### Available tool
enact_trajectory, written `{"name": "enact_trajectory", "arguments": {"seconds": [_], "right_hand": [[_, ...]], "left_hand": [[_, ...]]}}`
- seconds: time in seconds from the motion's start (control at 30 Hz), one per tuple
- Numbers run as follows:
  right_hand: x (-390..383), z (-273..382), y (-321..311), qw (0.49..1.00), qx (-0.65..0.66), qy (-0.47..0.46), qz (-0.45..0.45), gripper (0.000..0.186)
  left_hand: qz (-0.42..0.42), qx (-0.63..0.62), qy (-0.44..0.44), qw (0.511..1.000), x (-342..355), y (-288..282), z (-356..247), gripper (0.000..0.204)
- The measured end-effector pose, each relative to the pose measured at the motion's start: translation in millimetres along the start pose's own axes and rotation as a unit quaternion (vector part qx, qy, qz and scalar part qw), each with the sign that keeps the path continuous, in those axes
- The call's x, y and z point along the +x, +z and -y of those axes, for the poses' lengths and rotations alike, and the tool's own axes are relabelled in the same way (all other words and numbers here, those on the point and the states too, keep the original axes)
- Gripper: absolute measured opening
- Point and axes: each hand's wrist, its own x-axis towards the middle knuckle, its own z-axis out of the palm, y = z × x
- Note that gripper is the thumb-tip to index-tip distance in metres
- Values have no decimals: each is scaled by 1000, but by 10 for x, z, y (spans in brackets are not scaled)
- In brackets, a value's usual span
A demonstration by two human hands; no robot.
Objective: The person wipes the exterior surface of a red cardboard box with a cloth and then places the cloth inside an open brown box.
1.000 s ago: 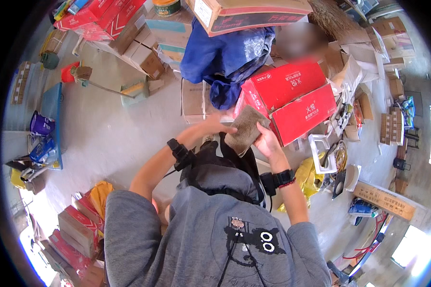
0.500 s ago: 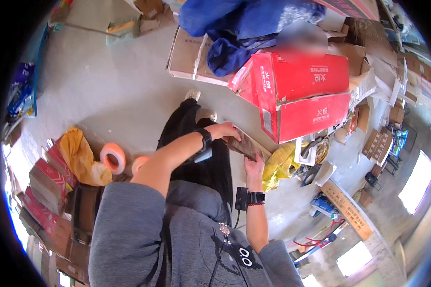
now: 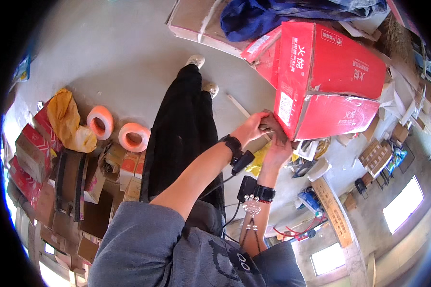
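Observation:
My left hand [image 3: 252,129] is closed on a small brown flat piece [image 3: 276,127] that looks like cardboard. My right hand [image 3: 277,153] grips the same piece from its near side, fingers partly hidden. Close beyond the hands stands a large red carton [image 3: 345,71], its lower left corner next to the brown piece. Whether the piece touches the carton I cannot tell. Just under my wrists, partly covered by my hands, shows a yellow plastic bag [image 3: 256,161] on the floor.
Two orange tape rolls [image 3: 134,137] lie left of my legs, near a yellow-orange bag [image 3: 64,119] and stacked cartons [image 3: 33,148]. Blue cloth [image 3: 258,19] drapes over a long carton [image 3: 196,21] at the top. A thin pale strip [image 3: 238,105] lies by my feet.
Both hands have moved rightward with the brown piece, up close to the red carton. My view has shifted, bringing the carton nearer and more of the left-hand boxes and tape rolls into sight.

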Motion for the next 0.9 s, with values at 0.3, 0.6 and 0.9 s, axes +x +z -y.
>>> {"name": "enact_trajectory", "arguments": {"seconds": [0.3,0.6,0.9], "right_hand": [[-495,280,391,996,-46,-70,34,42],[-444,691,217,988,-97,86,89,37],[-542,715,544,980,-113,133,91,40]], "left_hand": [[-231,72,76,967,-199,821,91,18],[-232,167,59,956,-293,1301,-16,21],[-291,211,1,933,-613,1559,161,43]]}}
